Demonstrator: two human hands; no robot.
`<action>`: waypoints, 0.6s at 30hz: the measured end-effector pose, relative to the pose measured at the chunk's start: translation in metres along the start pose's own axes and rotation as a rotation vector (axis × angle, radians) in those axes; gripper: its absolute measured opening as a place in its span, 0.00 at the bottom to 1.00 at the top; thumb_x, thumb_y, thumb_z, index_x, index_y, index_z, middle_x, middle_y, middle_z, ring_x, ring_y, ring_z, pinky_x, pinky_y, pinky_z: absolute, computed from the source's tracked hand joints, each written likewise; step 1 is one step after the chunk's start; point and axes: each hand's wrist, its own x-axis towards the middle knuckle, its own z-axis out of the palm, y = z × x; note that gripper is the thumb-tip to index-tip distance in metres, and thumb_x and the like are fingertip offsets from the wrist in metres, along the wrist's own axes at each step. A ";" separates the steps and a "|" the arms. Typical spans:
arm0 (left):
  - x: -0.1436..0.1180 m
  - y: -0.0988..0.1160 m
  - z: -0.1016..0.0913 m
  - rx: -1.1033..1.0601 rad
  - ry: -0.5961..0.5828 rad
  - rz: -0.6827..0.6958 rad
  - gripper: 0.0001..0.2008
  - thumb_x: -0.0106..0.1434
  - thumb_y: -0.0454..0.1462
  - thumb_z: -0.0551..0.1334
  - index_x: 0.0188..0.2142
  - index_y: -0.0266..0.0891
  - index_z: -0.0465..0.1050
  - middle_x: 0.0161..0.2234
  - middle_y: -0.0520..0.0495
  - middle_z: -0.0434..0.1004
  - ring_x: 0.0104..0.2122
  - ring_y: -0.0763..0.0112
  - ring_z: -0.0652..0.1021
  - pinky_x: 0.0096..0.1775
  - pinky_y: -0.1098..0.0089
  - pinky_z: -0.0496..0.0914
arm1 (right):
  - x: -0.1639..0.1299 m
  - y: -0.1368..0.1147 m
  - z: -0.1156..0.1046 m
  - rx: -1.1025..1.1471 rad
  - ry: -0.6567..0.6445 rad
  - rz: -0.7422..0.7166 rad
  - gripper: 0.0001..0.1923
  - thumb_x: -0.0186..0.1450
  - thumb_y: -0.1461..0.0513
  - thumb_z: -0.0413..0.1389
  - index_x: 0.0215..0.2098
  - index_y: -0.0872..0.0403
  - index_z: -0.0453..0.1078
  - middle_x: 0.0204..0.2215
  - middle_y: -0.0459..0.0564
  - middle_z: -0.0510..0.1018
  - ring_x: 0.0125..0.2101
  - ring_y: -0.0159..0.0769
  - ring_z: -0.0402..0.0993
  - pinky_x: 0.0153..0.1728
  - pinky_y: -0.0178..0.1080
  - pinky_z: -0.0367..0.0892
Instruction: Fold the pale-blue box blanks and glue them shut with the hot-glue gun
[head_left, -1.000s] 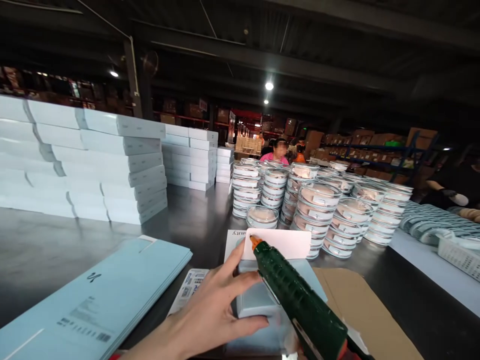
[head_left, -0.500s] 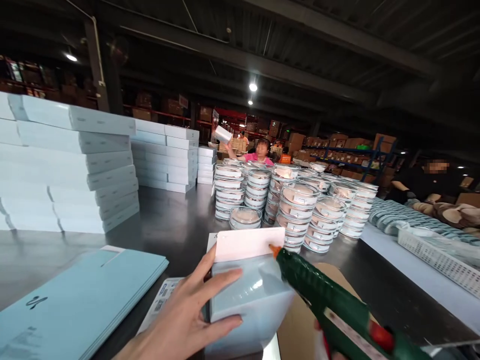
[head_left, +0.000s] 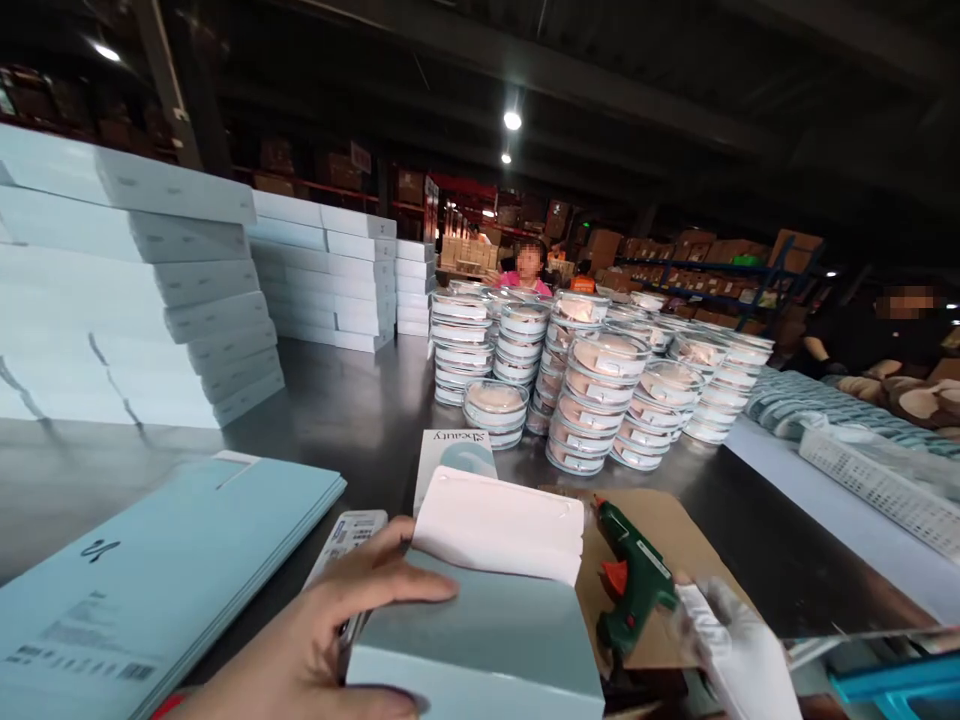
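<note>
Glue gun [head_left: 632, 582] now lies on the brown cardboard sheet [head_left: 667, 530], just R of the box; half a sec ago it was up in the R hand with its orange tip at the white flap. So the gluing pass on that flap looks done for now, judging by the tool set down.

L hand [head_left: 330, 640] stays on the pale blue box [head_left: 487, 620], fingers spread flat over its near-left top edge, pressing rather than pinching. White flap [head_left: 499, 525] stands open at the box's far side, beyond the L fingers.

R hand [head_left: 739, 650], in a whitish glove, hovers just R of the gun's grip, blurred; can't tell if it's open or curled, and it seems to hold nothing.

Flat blue cartons [head_left: 150, 570] lie L of the L hand on the dark surface [head_left: 352, 420]. Stacked round clear containers [head_left: 600, 390] stand well beyond both hands.
</note>
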 end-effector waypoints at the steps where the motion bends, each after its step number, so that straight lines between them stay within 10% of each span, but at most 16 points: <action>1: -0.001 0.005 0.002 0.000 -0.004 -0.009 0.28 0.47 0.49 0.77 0.50 0.57 0.83 0.61 0.41 0.76 0.63 0.34 0.71 0.55 0.40 0.71 | -0.007 -0.008 0.007 0.024 -0.054 -0.041 0.25 0.52 0.45 0.70 0.43 0.48 0.78 0.25 0.50 0.85 0.25 0.46 0.82 0.26 0.41 0.77; 3: -0.001 0.014 0.004 -0.024 0.008 -0.036 0.26 0.46 0.48 0.78 0.47 0.57 0.84 0.60 0.41 0.78 0.60 0.37 0.74 0.52 0.47 0.76 | -0.019 -0.021 0.031 0.115 -0.184 -0.076 0.34 0.56 0.42 0.66 0.56 0.46 0.72 0.39 0.54 0.86 0.37 0.49 0.84 0.34 0.46 0.79; 9: -0.009 0.027 0.028 -0.395 0.073 -0.249 0.21 0.52 0.52 0.74 0.43 0.51 0.79 0.49 0.47 0.81 0.42 0.53 0.82 0.38 0.64 0.80 | -0.055 -0.017 0.101 0.234 -0.299 -0.213 0.40 0.64 0.43 0.59 0.70 0.39 0.55 0.37 0.52 0.83 0.39 0.49 0.84 0.32 0.48 0.78; 13: -0.021 0.024 0.051 -0.656 0.325 -0.326 0.24 0.54 0.56 0.73 0.40 0.49 0.66 0.50 0.48 0.77 0.53 0.50 0.78 0.46 0.61 0.76 | -0.074 -0.012 0.105 0.159 -0.359 -0.364 0.29 0.69 0.45 0.54 0.66 0.38 0.61 0.41 0.52 0.80 0.42 0.46 0.82 0.33 0.42 0.78; 18: -0.023 0.016 0.046 -0.496 0.046 -0.279 0.17 0.65 0.52 0.66 0.49 0.51 0.74 0.53 0.45 0.72 0.53 0.53 0.74 0.52 0.60 0.72 | -0.075 -0.011 0.101 0.064 -0.433 -0.473 0.27 0.68 0.42 0.54 0.61 0.41 0.68 0.48 0.53 0.73 0.47 0.44 0.77 0.46 0.42 0.74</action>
